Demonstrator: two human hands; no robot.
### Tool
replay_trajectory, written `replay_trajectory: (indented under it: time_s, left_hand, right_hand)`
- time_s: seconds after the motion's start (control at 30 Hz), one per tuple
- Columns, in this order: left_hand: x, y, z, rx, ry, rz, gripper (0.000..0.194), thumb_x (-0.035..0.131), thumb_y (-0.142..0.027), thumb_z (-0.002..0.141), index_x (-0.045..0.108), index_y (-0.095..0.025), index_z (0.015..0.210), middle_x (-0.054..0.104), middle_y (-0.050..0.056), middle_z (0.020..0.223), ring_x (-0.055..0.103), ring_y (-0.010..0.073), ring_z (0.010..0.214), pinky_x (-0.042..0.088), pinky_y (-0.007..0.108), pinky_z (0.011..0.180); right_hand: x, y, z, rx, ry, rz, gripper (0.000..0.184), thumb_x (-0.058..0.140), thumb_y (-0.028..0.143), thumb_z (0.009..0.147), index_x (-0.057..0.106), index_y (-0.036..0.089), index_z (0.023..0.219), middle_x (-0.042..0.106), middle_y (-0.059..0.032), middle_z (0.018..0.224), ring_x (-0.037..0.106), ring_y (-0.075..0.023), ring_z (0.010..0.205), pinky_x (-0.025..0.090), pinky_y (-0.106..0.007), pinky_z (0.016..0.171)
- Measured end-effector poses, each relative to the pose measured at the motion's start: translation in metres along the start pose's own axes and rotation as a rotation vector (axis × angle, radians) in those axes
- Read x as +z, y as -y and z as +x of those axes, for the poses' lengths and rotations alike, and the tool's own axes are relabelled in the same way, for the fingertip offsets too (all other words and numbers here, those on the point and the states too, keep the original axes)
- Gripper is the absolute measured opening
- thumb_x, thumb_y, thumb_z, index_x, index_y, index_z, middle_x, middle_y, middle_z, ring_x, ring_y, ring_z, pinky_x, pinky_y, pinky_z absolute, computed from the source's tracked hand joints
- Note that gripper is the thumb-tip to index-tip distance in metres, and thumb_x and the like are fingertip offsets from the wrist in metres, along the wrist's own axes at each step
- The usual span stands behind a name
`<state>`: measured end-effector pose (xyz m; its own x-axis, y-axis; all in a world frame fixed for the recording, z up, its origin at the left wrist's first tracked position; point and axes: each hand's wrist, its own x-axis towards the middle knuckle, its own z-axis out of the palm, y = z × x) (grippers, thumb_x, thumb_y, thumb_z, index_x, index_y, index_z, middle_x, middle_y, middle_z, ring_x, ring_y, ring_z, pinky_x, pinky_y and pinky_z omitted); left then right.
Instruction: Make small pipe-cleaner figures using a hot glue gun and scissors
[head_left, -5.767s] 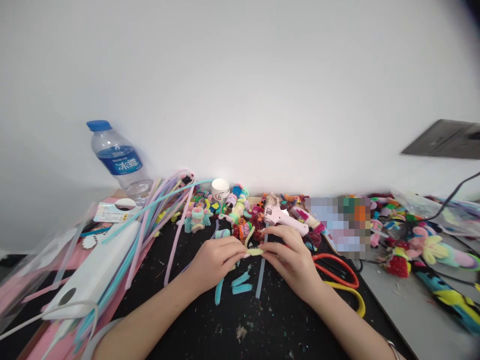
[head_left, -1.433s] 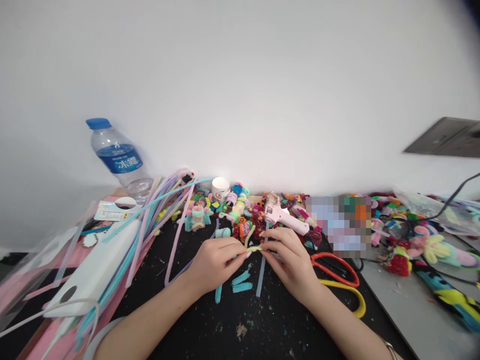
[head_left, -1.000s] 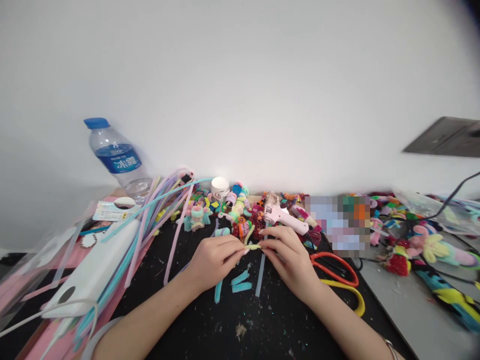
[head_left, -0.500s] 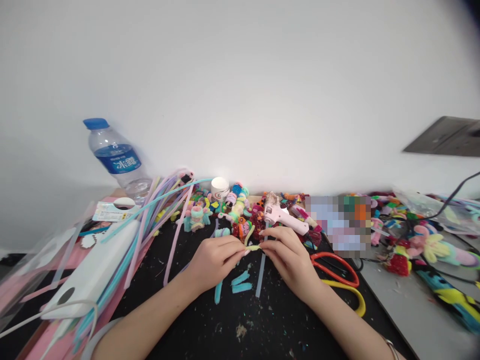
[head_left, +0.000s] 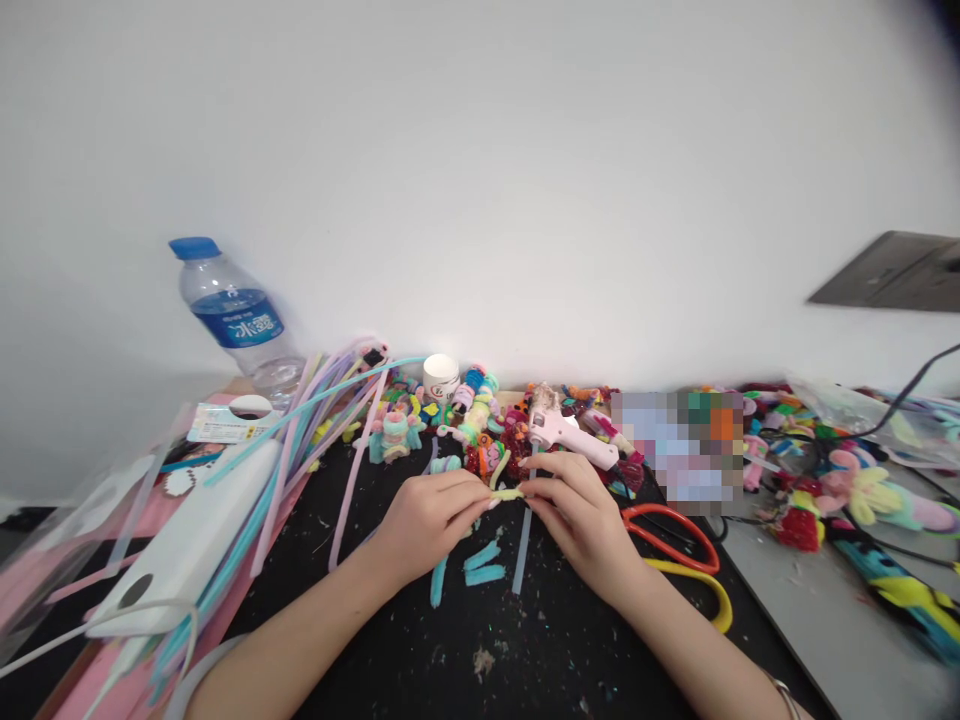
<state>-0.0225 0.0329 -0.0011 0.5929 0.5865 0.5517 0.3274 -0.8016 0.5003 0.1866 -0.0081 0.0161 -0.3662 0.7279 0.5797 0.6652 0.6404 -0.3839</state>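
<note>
A short yellow pipe cleaner [head_left: 507, 494] is stretched between my fingertips over the black mat [head_left: 450, 650]. My left hand [head_left: 431, 520] pinches one end of it, and my right hand [head_left: 577, 510] grips the other with thumb and forefinger. Below them lie a few cut turquoise pipe cleaner pieces [head_left: 484, 574]. A pink hot glue gun [head_left: 574, 437] rests just beyond my right hand, its translucent glue stick [head_left: 523, 550] pointing towards me. Scissors [head_left: 675, 540] with one red and one yellow handle lie beside my right forearm, their blades hidden.
Bundled pastel pipe cleaners [head_left: 300, 440] and a white power bank-like box [head_left: 187, 540] lie at left, near a water bottle [head_left: 240, 310]. A paper cup [head_left: 440, 378] stands among fuzzy figures [head_left: 397, 430] by the wall. Cables and more fuzzy crafts [head_left: 877, 495] cover the right side.
Both hands stay almost in place, still gripping the yellow pipe cleaner. Slightly more of it shows between the fingertips now.
</note>
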Motion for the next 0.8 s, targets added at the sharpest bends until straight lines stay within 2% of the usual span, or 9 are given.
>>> replay_trajectory:
  time_s: [0.2, 0.4, 0.8]
  left_hand:
    - [-0.0002, 0.0020, -0.0010, -0.012, 0.026, -0.015, 0.017, 0.047, -0.015, 0.088, 0.063, -0.016, 0.089, 0.065, 0.005, 0.083, 0.060, 0.0140, 0.077, 0.048, 0.025, 0.071]
    - [-0.0004, 0.0017, -0.0011, 0.002, 0.042, -0.016, 0.016, 0.047, -0.015, 0.089, 0.063, -0.016, 0.090, 0.066, 0.005, 0.085, 0.060, 0.0139, 0.079, 0.048, 0.025, 0.073]
    - [-0.0006, 0.0040, -0.0020, 0.014, 0.048, -0.032, 0.019, 0.045, -0.015, 0.089, 0.063, -0.016, 0.096, 0.066, 0.006, 0.089, 0.061, 0.0146, 0.084, 0.049, 0.026, 0.077]
  right_hand:
    - [0.0018, -0.0004, -0.0009, 0.008, 0.013, 0.005, 0.023, 0.051, 0.012, 0.087, 0.056, 0.022, 0.107, 0.056, -0.0091, 0.111, 0.051, -0.0218, 0.104, 0.045, -0.039, 0.087]
    - [0.0019, 0.0009, -0.0011, 0.006, 0.023, 0.006, 0.020, 0.051, 0.011, 0.086, 0.058, 0.021, 0.101, 0.055, -0.0086, 0.110, 0.051, -0.0208, 0.103, 0.045, -0.037, 0.086]
    - [0.0016, 0.0008, -0.0013, 0.025, 0.046, 0.035, 0.019, 0.053, 0.013, 0.086, 0.056, 0.021, 0.104, 0.053, -0.0088, 0.113, 0.048, -0.0212, 0.106, 0.043, -0.037, 0.089]
